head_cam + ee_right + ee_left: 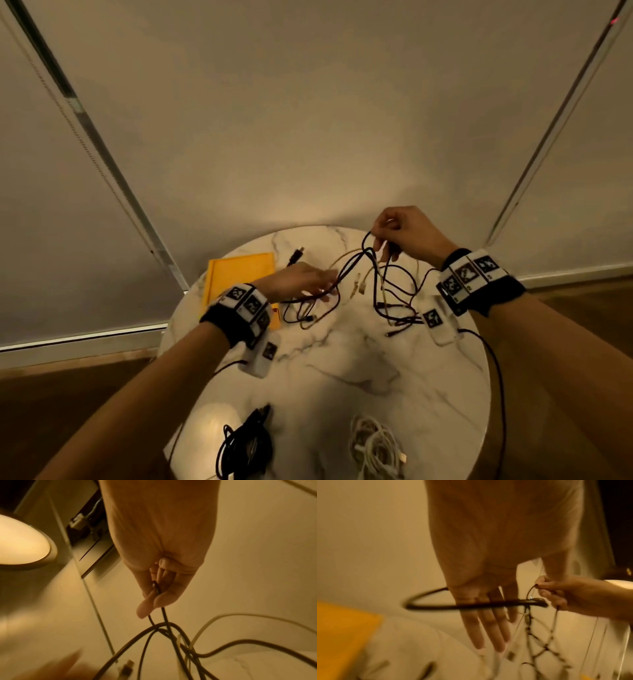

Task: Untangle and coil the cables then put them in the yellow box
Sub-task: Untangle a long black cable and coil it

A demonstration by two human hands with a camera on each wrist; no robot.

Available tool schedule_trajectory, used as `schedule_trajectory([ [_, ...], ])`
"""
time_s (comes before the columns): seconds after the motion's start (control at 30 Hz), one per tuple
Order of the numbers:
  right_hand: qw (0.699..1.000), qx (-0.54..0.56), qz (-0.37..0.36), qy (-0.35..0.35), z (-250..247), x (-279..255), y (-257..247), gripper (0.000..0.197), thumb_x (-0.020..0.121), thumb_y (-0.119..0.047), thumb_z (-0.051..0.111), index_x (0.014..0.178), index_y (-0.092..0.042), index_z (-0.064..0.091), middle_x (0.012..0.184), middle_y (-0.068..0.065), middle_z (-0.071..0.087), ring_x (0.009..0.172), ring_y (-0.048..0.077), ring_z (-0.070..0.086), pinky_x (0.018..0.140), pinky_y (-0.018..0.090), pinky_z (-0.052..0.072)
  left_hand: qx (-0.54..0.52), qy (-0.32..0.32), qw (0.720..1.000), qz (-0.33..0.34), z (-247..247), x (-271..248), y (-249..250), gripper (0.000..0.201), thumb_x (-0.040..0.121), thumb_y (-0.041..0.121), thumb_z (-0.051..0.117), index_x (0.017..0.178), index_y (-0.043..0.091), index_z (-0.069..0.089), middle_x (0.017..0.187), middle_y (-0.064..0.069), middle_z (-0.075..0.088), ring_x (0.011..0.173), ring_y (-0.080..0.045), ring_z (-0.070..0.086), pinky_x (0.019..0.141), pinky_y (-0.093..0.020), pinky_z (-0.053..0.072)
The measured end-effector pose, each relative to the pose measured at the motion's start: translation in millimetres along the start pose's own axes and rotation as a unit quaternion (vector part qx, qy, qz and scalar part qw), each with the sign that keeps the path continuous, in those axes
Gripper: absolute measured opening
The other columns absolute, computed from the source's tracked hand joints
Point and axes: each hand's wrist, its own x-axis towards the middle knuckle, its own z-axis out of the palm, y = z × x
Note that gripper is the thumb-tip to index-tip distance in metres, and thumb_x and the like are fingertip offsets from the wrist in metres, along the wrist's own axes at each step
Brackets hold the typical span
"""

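A tangle of black and beige cables [380,291] lies on the far half of the round marble table [342,377]. My right hand [399,233] is raised above it and pinches a loop of black cable [164,615] between thumb and forefinger, so strands hang from it. My left hand [305,281] reaches into the tangle from the left with straight fingers [488,628]. A black cable [436,606] runs across them, and no grip on it shows. The flat yellow box [239,277] sits behind and left of the left hand.
A coiled black cable [246,442] and a coiled white cable [376,445] lie near the table's front edge. A loose black plug [296,257] rests right of the box. Cords trail from both wrist cameras. A lit lamp [22,540] shows in the right wrist view.
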Motion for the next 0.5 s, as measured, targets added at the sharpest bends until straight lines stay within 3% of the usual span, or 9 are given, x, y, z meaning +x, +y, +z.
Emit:
schedule_trajectory([
  [0.07,0.999,-0.025,-0.034,-0.005,11.0,-0.6,-6.0,0.007,0.093,-0.004,0.059,0.089,0.002,0.06,0.067,0.015,0.069,0.046,0.02,0.06,0.043,0.025,0.046,-0.161,0.039,0.986,-0.014,23.5,12.0,16.0,0.049,0.094,0.054,0.05,0.116,0.011,0.061,0.1,-0.011,0.073,0.09,-0.028,0.071,0.074,-0.038,0.057],
  [0.13,0.998,-0.031,-0.062,-0.002,21.8,-2.5,-11.2,0.006,0.091,-0.002,0.06,0.086,0.0,0.062,0.062,0.013,0.065,0.041,0.011,0.053,0.042,0.02,0.041,-0.257,0.069,0.964,0.002,41.0,24.0,28.0,0.04,0.097,0.044,0.049,0.114,0.008,0.057,0.096,-0.017,0.069,0.08,-0.027,0.071,0.062,-0.031,0.056],
  [0.27,0.997,0.014,-0.069,0.011,32.6,-10.1,-10.0,0.004,0.089,-0.001,0.062,0.086,0.002,0.063,0.057,-0.002,0.062,0.05,0.005,0.054,0.055,0.017,0.043,-0.412,0.092,0.905,0.054,62.5,45.5,30.5,0.016,0.098,0.012,0.046,0.106,0.011,0.059,0.101,-0.009,0.068,0.09,-0.018,0.069,0.061,-0.027,0.056],
  [0.37,0.994,0.077,-0.05,0.063,20.5,-14.5,-9.4,0.004,0.09,-0.004,0.063,0.085,-0.002,0.063,0.059,0.003,0.058,0.055,0.013,0.051,0.055,0.023,0.041,-0.421,0.158,0.891,0.056,70.4,49.2,20.2,0.02,0.091,0.004,0.06,0.111,0.007,0.063,0.091,-0.01,0.07,0.074,-0.019,0.069,0.058,-0.028,0.053],
  [0.5,0.972,0.125,-0.044,0.194,-18.5,-17.6,-15.3,0.007,0.09,-0.005,0.062,0.085,-0.009,0.064,0.062,0.006,0.056,0.057,0.014,0.048,0.054,0.023,0.037,-0.317,0.247,0.914,0.047,66.1,55.2,-9.1,0.011,0.085,0.001,0.067,0.088,0.011,0.063,0.076,-0.011,0.07,0.055,-0.018,0.062,0.049,-0.025,0.043],
])
